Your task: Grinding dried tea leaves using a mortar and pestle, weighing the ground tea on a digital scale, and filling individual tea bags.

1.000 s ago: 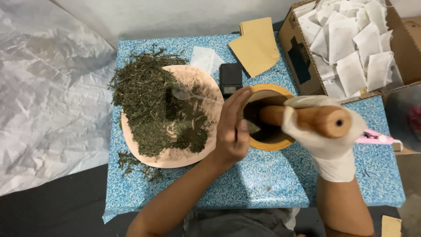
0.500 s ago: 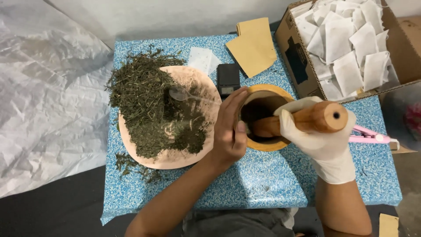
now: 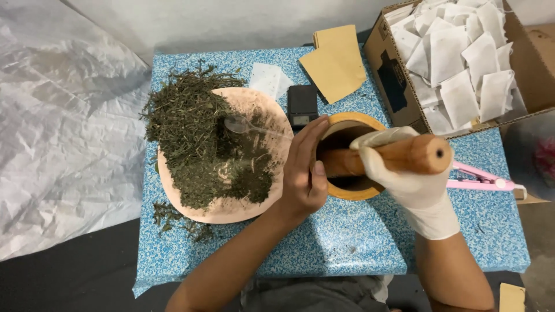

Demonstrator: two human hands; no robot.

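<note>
Head view, looking down on a blue speckled table (image 3: 347, 254).

Right hand (image 3: 413, 182), in a white glove, wrapped tight around a wooden pestle (image 3: 399, 157), fingers closed over the middle of the shaft. Pestle lying at a low slant, blunt butt end pointing right, working end down inside the mortar (image 3: 347, 156). Left hand (image 3: 306, 173), bare, pressed flat against the mortar's left wall, fingers together and curved to the rim, steadying rather than gripping.

Mortar sitting mid-table, just right of the plate (image 3: 231, 211): round, wooden, pale rim, dark hollow. Contents hidden by pestle and shadow.

Pestle: turned wood, smooth, warm brown, small hole in the butt. Probably stiff and fairly weighty, not fragile, somewhat slick under a glove; best held mid-shaft, as now. Mortar likely heavy enough to sit firm, yet apt to slide on the table, so a palm on its side wall suits.

Left of the mortar, pink plate heaped with dried green herb (image 3: 196, 144), a clear spoon (image 3: 243, 124) lying on the heap. Farther off, a small black scale (image 3: 302, 105) and tan envelopes (image 3: 335, 63). Far right, a cardboard box (image 3: 393, 81) of white sachets (image 3: 457, 58). Right of the mortar, a pink tool (image 3: 480, 178), partly hidden.
</note>
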